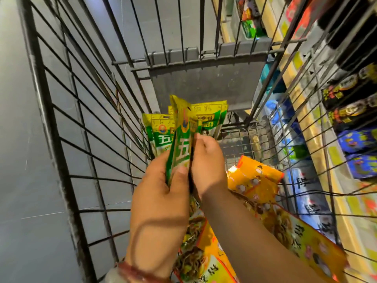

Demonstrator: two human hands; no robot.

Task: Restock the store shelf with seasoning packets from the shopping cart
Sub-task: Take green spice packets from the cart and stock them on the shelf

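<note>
left hand: a thin sheaf of green-and-yellow packets is gripped near its lower end, thumb laid across the front and fingers curled behind; the sheaf is held upright, probably so the edges can be squared up and more added.
right hand: fingers are curled against the right face of the same sheaf, pinching or steadying it; exactly how many packets are caught by it cannot be told.
green packets in cart: more of the same kind are seen standing on edge at the far end of the basket, leaning against the grey flap, just beyond the held sheaf; they are kept upright by the flap and the left wires.
orange packets: a loose heap is lain flat on the near right of the basket floor, under the right forearm, apart from the green ones, so the kinds appear to be kept sorted.
shopping cart: its wire sides are seen around both hands; the work is being done inside it.
store shelf: stocked rows are seen to the right, through the cart wires; nothing has been carried to it at this moment.
step judged: packets are being gathered into one handful for a single trip to the shelf.
</note>
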